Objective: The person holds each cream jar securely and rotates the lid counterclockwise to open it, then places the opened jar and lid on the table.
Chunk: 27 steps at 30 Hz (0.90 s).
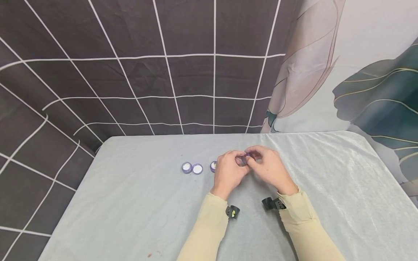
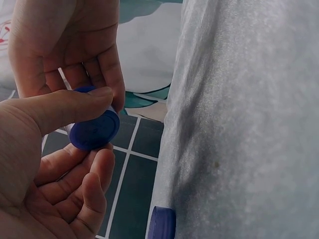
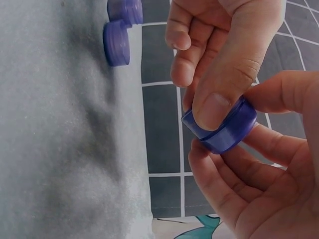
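Note:
Both hands hold a small purple round jar (image 1: 247, 154) between them above the table. My left hand (image 1: 229, 168) pinches it, its thumb laid over one flat face of the jar (image 2: 95, 132) in the left wrist view. My right hand (image 1: 268, 166) grips the other side between thumb and fingers. A seam runs around the jar (image 3: 232, 133) in the right wrist view, between two purple parts. Beside the left hand, another purple round piece (image 1: 213, 166) with white inside sits on the table, partly hidden by that hand.
Two more purple round pieces with white inside, one at the left (image 1: 187, 167) and one at the right (image 1: 197, 169), lie side by side on the grey cloth-covered table (image 1: 130, 203). A dark gridded curtain (image 1: 189, 76) and a leaf-patterned curtain (image 1: 313, 83) hang behind it.

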Each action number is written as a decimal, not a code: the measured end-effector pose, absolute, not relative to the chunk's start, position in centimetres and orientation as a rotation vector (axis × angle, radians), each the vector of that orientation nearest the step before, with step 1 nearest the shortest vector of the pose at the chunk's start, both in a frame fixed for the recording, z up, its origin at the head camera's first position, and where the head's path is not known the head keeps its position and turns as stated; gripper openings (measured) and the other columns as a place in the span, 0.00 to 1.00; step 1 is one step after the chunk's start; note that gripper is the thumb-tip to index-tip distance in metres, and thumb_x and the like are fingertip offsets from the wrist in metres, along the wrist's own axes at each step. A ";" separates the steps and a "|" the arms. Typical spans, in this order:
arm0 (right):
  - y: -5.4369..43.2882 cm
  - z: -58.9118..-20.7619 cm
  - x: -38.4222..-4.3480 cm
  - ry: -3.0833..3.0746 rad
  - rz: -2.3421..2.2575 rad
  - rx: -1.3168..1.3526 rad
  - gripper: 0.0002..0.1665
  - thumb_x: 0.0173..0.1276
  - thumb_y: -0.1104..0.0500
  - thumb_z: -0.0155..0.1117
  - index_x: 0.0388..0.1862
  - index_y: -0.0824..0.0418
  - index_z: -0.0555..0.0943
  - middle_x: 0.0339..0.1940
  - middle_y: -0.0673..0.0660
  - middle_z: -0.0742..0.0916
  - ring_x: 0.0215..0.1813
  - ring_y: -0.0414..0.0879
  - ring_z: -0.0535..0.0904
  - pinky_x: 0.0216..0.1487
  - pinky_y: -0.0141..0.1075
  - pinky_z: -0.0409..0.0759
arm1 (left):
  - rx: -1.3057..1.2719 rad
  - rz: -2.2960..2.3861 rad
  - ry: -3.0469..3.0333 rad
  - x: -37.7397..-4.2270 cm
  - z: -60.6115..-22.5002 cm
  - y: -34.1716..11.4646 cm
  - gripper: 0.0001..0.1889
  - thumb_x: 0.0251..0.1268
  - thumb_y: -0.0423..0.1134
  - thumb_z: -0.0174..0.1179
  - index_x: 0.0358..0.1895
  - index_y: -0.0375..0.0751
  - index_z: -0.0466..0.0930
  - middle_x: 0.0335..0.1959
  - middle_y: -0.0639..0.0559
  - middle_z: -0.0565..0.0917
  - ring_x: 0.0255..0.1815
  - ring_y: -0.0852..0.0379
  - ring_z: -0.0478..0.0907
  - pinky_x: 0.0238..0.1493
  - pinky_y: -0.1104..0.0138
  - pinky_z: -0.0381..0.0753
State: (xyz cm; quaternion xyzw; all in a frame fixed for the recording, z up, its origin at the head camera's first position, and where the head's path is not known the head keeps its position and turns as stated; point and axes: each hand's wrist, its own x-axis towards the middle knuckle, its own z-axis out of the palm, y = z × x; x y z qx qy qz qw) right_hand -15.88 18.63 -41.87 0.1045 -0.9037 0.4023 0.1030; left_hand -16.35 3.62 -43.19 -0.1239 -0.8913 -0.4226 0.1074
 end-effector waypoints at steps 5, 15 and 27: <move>18.6 -41.8 -15.8 -2.662 1.187 0.318 0.13 0.65 0.61 0.63 0.47 0.63 0.85 0.37 0.56 0.90 0.41 0.52 0.88 0.44 0.48 0.81 | -0.363 -1.238 -2.628 -16.4 -43.3 3.6 0.17 0.47 0.44 0.77 0.43 0.43 0.89 0.28 0.57 0.85 0.28 0.66 0.77 0.36 0.71 0.76; 18.5 -41.7 -15.9 -2.668 1.205 0.327 0.12 0.64 0.61 0.64 0.46 0.63 0.85 0.39 0.57 0.90 0.43 0.54 0.87 0.48 0.51 0.80 | -0.364 -1.206 -2.636 -16.4 -43.3 3.7 0.17 0.48 0.45 0.76 0.43 0.44 0.89 0.31 0.57 0.86 0.30 0.65 0.77 0.37 0.71 0.77; 18.5 -41.7 -15.8 -2.661 1.199 0.346 0.12 0.63 0.62 0.64 0.46 0.63 0.85 0.41 0.57 0.89 0.45 0.54 0.87 0.51 0.51 0.79 | -0.368 -1.192 -2.634 -16.5 -43.4 3.7 0.17 0.48 0.45 0.76 0.42 0.44 0.89 0.32 0.57 0.87 0.31 0.63 0.79 0.39 0.70 0.77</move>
